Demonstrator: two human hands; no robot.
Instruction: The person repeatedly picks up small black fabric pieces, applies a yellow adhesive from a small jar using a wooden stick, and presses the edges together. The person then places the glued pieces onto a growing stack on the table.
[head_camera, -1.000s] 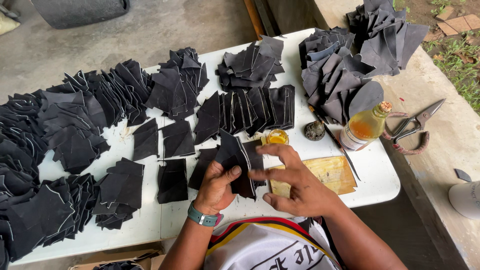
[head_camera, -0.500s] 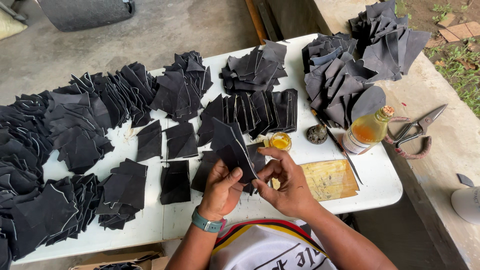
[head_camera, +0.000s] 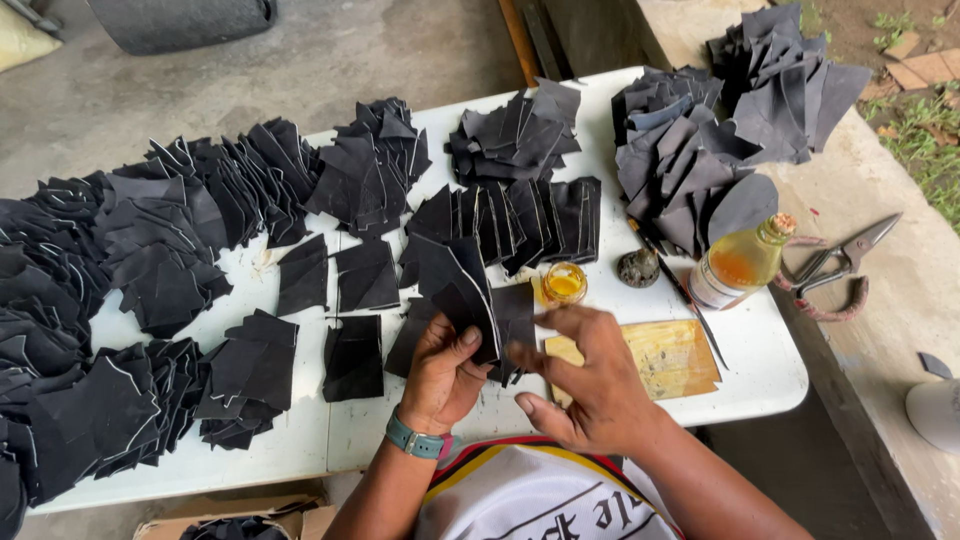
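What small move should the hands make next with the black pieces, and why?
Probably the right hand should pinch the front piece off the black stack that the left hand holds fanned upright. The right hand is open and empty beside it, fingers spread toward the stack's edge, with a yellowed board just below.

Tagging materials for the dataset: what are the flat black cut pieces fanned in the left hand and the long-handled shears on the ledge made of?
Flat black cut pieces, fanned in the left hand: probably leather or a synthetic sheet; matte black faces, pale cut edges, stiff enough to stand fanned. Could be rubber.
Long-handled shears: grey, dull metal blades; handles wrapped in reddish cord or tape.
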